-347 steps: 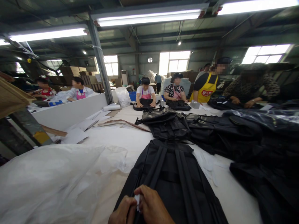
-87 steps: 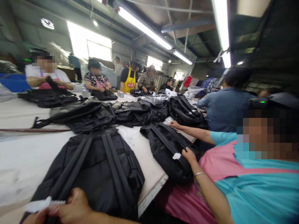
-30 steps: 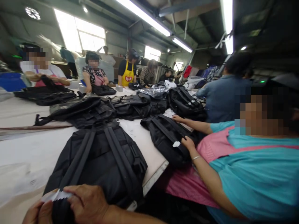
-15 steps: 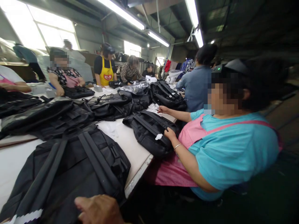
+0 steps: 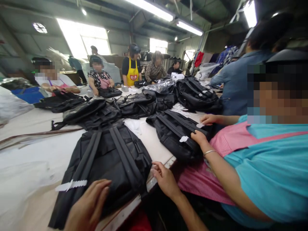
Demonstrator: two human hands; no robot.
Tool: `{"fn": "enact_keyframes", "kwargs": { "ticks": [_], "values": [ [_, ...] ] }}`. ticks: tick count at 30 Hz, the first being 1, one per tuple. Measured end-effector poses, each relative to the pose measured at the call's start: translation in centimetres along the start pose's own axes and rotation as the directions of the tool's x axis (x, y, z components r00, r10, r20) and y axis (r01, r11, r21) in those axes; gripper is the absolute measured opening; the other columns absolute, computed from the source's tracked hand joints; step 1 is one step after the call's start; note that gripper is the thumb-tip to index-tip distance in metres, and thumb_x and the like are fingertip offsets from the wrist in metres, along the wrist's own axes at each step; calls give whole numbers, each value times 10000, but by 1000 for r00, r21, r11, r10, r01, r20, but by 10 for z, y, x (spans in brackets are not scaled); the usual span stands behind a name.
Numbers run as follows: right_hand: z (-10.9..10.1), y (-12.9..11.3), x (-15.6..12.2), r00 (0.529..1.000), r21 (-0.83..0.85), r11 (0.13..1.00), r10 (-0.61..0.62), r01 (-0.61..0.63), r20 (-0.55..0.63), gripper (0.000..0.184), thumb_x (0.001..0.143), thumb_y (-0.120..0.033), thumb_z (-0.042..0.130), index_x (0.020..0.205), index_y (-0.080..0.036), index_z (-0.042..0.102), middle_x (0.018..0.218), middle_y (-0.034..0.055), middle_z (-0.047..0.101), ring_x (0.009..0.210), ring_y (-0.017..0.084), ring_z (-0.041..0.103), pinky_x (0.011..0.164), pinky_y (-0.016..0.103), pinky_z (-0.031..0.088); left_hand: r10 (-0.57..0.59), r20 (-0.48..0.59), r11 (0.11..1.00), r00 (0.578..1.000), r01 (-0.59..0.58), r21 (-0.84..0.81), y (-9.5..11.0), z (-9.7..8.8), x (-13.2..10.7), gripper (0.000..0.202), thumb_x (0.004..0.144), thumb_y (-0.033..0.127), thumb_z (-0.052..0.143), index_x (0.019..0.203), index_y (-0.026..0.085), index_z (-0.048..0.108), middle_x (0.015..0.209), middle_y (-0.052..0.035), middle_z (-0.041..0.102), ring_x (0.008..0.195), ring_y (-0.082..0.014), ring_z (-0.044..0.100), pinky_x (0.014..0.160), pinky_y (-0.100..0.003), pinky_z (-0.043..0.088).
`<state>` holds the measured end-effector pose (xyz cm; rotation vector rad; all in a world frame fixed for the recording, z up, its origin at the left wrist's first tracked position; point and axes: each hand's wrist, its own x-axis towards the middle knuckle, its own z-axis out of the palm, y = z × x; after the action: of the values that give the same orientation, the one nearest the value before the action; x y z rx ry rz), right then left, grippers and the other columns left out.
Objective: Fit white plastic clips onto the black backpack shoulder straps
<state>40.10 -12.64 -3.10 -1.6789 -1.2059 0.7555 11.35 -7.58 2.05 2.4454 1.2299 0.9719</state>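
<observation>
A black backpack (image 5: 115, 160) lies on the table in front of me, its two shoulder straps facing up. A white zigzag-edged strip (image 5: 72, 185) wraps across its left strap near the bottom. My left hand (image 5: 88, 203) is over the backpack's lower left part, fingers stretched out and holding nothing that I can see. Beside the backpack's right edge is my right hand (image 5: 166, 179), fingers bent and apart; whether the fingertips touch the bag I cannot tell.
To my right, a co-worker in a pink apron (image 5: 226, 144) handles another black backpack (image 5: 178, 134) with white tags. More black bags (image 5: 144, 102) are piled across the table. Clear plastic (image 5: 21, 186) lies at the left. The table edge (image 5: 134, 203) runs close in front of me.
The view has swung left, so the scene sits further right. Only one of my hands showed at the bottom before; now both are in view, one on each side of the near backpack.
</observation>
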Motion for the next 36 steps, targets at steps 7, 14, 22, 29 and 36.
{"fn": "enact_keyframes", "kwargs": {
  "ticks": [7, 14, 22, 29, 36],
  "values": [
    [45, -15, -15, 992, 209, 973, 76, -95, 99, 589, 854, -322, 539, 1379, -182, 311, 697, -47, 534, 641, 135, 526, 660, 267, 423, -250, 300, 965, 921, 262, 0, 19, 47, 17, 288, 899, 475, 467, 872, 219, 597, 888, -46, 617, 841, -215, 593, 766, -337, 452],
    [33, -34, -28, 974, 536, 819, 115, -204, 195, 743, 819, -389, 628, 1446, -255, 252, 777, -40, 477, 612, 85, 421, 587, 219, 336, -529, 508, 550, 680, 731, -405, 18, 54, 42, 384, 829, 531, 551, 748, 156, 562, 623, -16, 606, 459, -128, 524, 476, -242, 331],
    [31, -99, 7, 970, 624, 774, -56, -108, 237, 599, 828, -425, 636, 1360, -273, 407, 865, -3, 567, 696, 106, 528, 645, 221, 425, -335, 733, -486, 592, 559, -672, 46, 17, 76, 246, 805, 343, 692, 924, 133, 644, 867, -55, 653, 621, -85, 576, 598, -195, 480],
    [14, -98, 46, 938, 187, 945, -302, 270, 169, 434, 879, -383, 542, 1288, -240, 524, 1252, 96, 568, 1122, 235, 556, 940, 353, 470, -390, 502, -183, 771, 470, -864, 39, -26, 115, 218, 772, 273, 732, 930, 138, 667, 884, -77, 693, 744, -166, 643, 696, -270, 522],
    [27, -119, 81, 865, 35, 914, -395, 405, 310, 523, 840, -275, 580, 1351, -279, 471, 1275, 56, 584, 1182, 232, 534, 1020, 382, 408, -368, 301, 40, 880, 339, -940, 13, -39, 157, 358, 749, 347, 749, 1049, 166, 673, 1015, -89, 699, 834, -197, 648, 758, -299, 513]
  ]
}}
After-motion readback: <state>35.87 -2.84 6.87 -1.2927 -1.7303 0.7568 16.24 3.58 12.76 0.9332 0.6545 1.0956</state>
